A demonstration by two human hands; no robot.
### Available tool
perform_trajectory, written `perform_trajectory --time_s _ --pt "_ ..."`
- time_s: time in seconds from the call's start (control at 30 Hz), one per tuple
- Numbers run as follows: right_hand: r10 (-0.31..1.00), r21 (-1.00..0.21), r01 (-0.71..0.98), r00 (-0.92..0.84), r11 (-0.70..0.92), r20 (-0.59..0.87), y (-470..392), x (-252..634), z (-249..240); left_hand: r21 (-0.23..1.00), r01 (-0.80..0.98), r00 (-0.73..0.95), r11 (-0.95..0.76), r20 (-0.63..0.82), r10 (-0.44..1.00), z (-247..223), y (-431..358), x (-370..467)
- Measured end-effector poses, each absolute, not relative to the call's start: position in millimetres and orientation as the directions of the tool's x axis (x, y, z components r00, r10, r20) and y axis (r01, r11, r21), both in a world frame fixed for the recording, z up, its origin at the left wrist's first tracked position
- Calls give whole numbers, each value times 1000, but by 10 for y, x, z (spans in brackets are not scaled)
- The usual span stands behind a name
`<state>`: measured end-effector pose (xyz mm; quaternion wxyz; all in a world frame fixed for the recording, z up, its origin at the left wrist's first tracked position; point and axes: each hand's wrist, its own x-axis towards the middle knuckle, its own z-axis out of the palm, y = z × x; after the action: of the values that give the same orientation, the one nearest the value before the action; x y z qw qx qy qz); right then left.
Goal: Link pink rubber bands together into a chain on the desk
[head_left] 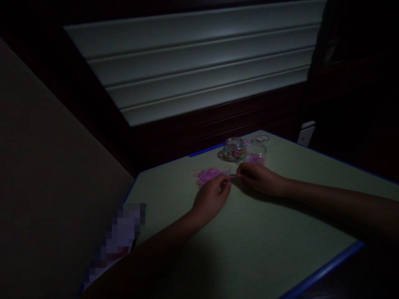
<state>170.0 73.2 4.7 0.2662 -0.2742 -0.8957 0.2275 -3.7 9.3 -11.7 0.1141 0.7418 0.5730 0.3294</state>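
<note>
Fingers of the left hand [213,194] and right hand [259,178] pinched a thin pink band [233,176] between them over the worktop [255,232]. Loose elastic bands [209,174] lay beside the left hand; a clear jar [256,149] stood beyond the right.

The left hand [213,195] and the right hand [258,177] hold one thin pink band [233,176] between them. On the green table [249,232], a pile of pink bands [212,174] lies near two clear jars [256,150].

Only a head cam here, sitting fairly close over the table [258,232], facing forward-down toward the far slatted panel [202,54].
</note>
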Motion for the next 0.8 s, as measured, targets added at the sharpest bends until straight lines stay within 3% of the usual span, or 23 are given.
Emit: perform_trajectory --time_s 0.43,0.8 --pt "589 -557 342 -727 757 353 745 1703 5 605 723 109 -333 377 920 -92 91 -8" --pt "577 -549 342 -744 763 338 731 1708 15 576 747 123 -332 371 921 -92 81 -23"
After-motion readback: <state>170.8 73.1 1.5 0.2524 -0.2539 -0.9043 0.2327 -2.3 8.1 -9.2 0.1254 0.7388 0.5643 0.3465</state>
